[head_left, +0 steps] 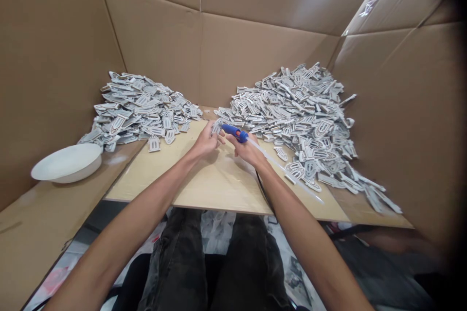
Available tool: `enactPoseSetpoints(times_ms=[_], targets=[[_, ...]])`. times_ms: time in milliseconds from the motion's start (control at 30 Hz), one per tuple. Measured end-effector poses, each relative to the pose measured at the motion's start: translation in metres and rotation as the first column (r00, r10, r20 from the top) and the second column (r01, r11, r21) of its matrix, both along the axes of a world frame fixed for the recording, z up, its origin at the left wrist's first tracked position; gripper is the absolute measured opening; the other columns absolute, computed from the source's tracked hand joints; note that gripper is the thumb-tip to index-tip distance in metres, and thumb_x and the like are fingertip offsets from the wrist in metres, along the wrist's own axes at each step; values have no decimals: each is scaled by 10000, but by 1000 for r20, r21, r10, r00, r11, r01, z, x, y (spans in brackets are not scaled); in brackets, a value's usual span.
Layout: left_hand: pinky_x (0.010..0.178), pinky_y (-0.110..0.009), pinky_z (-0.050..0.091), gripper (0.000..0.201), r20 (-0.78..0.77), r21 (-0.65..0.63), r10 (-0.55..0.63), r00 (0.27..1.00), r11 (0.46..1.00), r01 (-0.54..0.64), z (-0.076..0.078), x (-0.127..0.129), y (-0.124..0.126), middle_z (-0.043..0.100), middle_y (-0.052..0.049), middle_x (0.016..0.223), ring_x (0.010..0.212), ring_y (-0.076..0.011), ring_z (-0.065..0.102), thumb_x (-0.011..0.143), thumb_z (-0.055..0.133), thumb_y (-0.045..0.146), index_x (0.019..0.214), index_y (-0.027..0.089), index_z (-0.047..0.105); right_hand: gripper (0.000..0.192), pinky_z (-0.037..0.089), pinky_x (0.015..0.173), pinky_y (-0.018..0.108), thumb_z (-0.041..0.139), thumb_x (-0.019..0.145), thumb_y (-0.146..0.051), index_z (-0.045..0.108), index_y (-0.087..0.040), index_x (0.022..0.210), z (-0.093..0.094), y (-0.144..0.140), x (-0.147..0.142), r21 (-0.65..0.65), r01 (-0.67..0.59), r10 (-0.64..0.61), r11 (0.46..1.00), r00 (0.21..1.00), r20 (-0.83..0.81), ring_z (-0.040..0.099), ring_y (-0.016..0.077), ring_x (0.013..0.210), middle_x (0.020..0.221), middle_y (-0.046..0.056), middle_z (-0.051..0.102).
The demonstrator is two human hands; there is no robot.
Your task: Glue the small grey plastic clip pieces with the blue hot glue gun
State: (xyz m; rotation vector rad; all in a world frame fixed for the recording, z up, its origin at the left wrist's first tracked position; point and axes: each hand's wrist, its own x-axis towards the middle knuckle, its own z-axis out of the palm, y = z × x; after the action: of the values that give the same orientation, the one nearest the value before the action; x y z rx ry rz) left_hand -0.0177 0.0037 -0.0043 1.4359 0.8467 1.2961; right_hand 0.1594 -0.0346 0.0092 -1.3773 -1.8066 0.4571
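My left hand [207, 142] is closed on a small whitish arch-shaped piece [216, 127] with cut-out slots, held up above the board. Wrapped in my right hand [248, 149] is a blue hot glue gun [235, 132] with an orange-red part. Its nozzle end points left, close to the piece; whether they touch I cannot tell. A long clear glue stick [284, 170] sticks out of the gun's back end toward the lower right. A dark cord [263, 189] hangs below my right wrist. My fingers partly hide both the piece and the gun's handle.
Heaps of similar pieces lie at the back left [138, 102] and back right [292, 102], with several loose ones on the pale board [219, 184]. A white bowl [67, 165] stands at the left. Cardboard walls [153, 34] enclose the back and sides.
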Motion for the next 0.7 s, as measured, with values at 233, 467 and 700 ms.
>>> enactPoseSetpoints(times_ms=[233,467,700], targets=[[510,-191,376,233,-39,25,24,999,999,-23,1,-1,-2,676,4,871,564,-87,586,932,547,58,1107,212,562,621,471,598,308,596,920,-795,659,-240,649,2,-2,-2,-23,27,-27,999,1000,-9,590,200,544,485,1,566],[553,-208,405,227,-123,86,71,990,994,-60,3,-4,-6,659,10,836,584,-108,597,933,560,75,1106,220,585,618,455,601,302,612,926,-780,662,-230,650,3,-3,-3,-14,35,-35,999,999,-14,601,203,557,464,2,562],[619,-218,443,251,-135,151,145,980,981,-124,6,-4,-14,654,7,819,655,-128,607,874,614,29,1024,230,595,540,504,653,314,646,938,-726,706,-224,748,4,-5,-12,52,-12,14,999,999,-39,662,225,642,641,41,665]])
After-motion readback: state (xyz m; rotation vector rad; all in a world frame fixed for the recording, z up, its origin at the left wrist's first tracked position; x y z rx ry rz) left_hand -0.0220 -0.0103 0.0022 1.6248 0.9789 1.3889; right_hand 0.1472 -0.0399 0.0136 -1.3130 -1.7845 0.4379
